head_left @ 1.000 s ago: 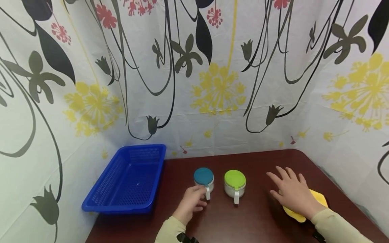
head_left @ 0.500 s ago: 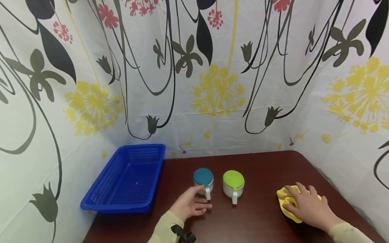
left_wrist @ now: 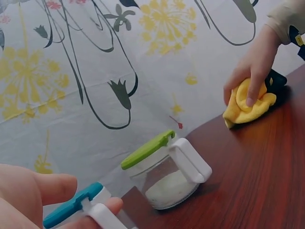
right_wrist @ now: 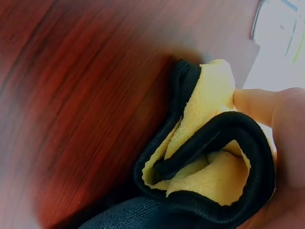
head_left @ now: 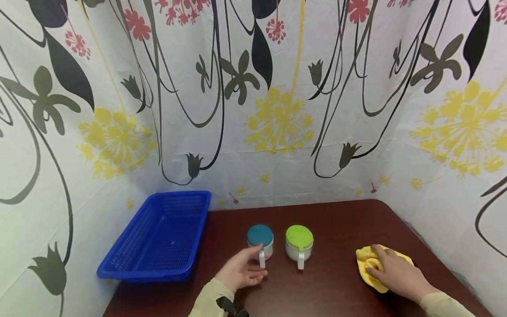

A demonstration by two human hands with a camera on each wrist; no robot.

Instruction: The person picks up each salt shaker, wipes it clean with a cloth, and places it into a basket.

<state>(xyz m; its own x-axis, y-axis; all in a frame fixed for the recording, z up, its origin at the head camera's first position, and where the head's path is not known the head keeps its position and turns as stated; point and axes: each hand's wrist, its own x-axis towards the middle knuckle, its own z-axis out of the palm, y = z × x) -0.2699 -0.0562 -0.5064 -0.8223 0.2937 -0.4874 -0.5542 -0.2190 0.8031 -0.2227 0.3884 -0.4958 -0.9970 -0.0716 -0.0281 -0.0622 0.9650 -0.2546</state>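
Wood-grained and dark red-brown, my table meets a flower-printed curtain behind and at both sides. My left hand is at the handle of the blue-lidded jar, thumb parted from the fingers, the thumb up near the lid and the other fingertips lower; whether any finger bears weight on the handle I cannot tell. That jar stands upright, its handle turned toward me.

My right hand grips the yellow cloth, thumb on one side and fingers on the other, over the right part of the table. From my right wrist the cloth shows a black edge, folded and curled into a loop, with my thumb against the yellow.

Just right of the blue-lidded jar, with a gap between, stands the green-lidded jar, upright too, its white handle toward me. Something pale shows low in its clear body. Farther out, on the left, sits the blue basket, its walls full of small holes. Pale sleeves cover my forearms, and a black strap crosses the left one.
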